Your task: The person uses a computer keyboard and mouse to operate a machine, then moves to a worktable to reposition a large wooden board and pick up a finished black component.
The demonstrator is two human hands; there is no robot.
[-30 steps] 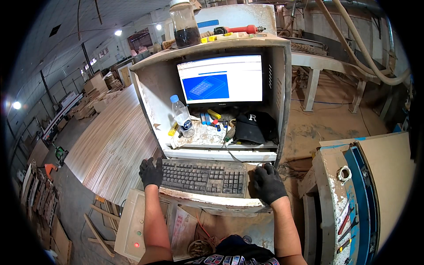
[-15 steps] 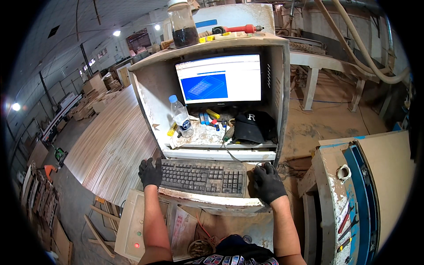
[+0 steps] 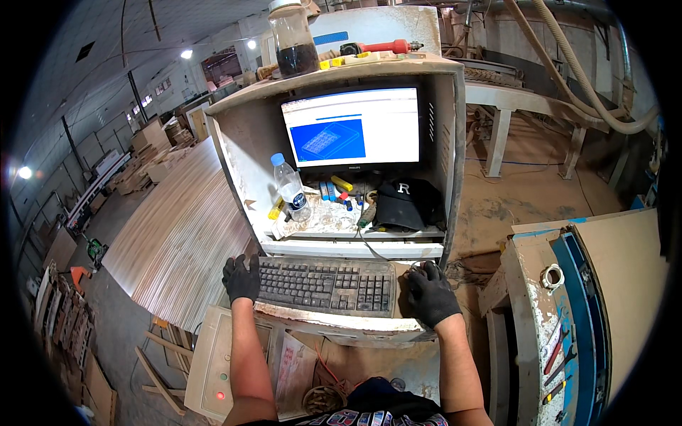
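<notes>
The gloved fingers of the left hand [image 3: 242,280] are loosely spread at the left end of the dusty keyboard [image 3: 323,286]; those of the right hand [image 3: 430,294] curl downward beside its right end, whether gripping I cannot tell. The keyboard lies on a pale ledge [image 3: 355,321], below a bottle [image 3: 288,186], black cap [image 3: 405,209] and lit monitor [image 3: 391,128].

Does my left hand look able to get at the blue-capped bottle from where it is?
Probably yes: the left hand is at the left end of the keyboard, and the cabinet is open in front. Nothing seems to block the bottle, though the low white ledge lies between.
</notes>
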